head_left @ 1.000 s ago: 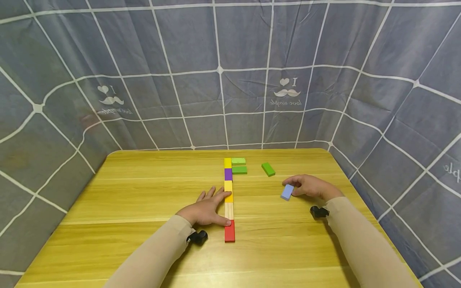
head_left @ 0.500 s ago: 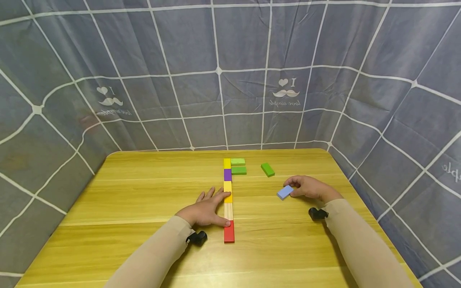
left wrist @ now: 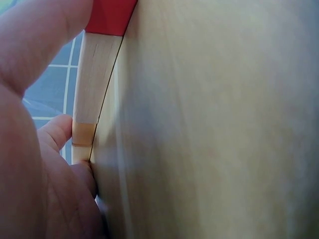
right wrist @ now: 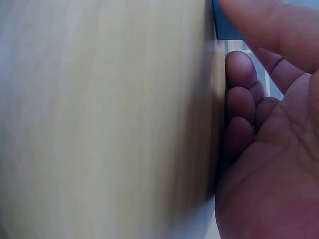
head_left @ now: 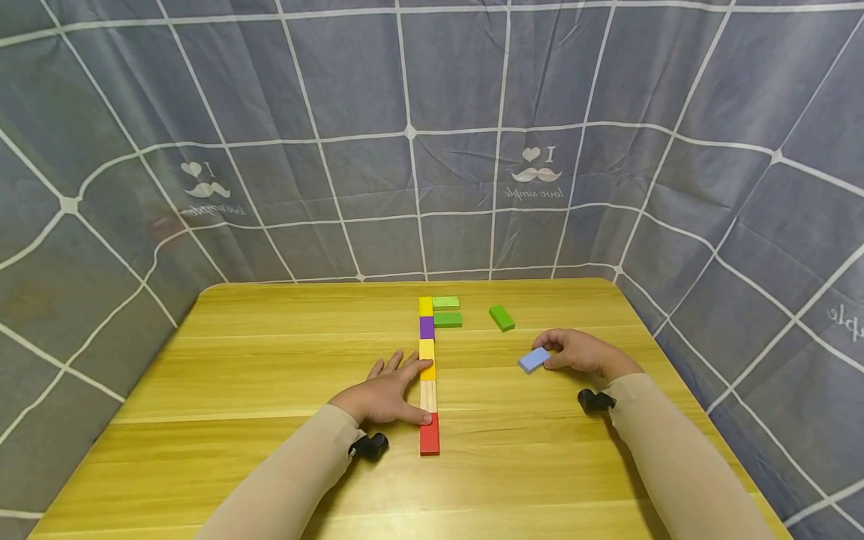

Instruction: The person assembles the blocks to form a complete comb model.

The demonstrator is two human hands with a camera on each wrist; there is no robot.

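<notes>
A straight row of small flat blocks runs away from me: a red block [head_left: 429, 436], a plain wood block [head_left: 428, 396], an orange-yellow block [head_left: 427, 349], a purple block [head_left: 427, 328] and a yellow block [head_left: 425, 306]. My left hand [head_left: 381, 394] lies spread along the row's left side, thumb on the red block and index fingertip on the orange-yellow one. To the right, my right hand [head_left: 583, 352] pinches a light blue block [head_left: 534, 360] at its right end, low over the table. In the right wrist view the blue block [right wrist: 229, 25] shows only partly, under the thumb.
Two green blocks, a light green block [head_left: 445, 303] and a darker green block [head_left: 448, 320], extend rightward from the row's far end. Another green block [head_left: 502, 318] lies apart, angled. A grey checked curtain [head_left: 459, 180] stands behind the wooden table [head_left: 283, 360].
The blue block has turned in my right hand, its free end swinging left and toward me. My left hand stays in place on the row.
</notes>
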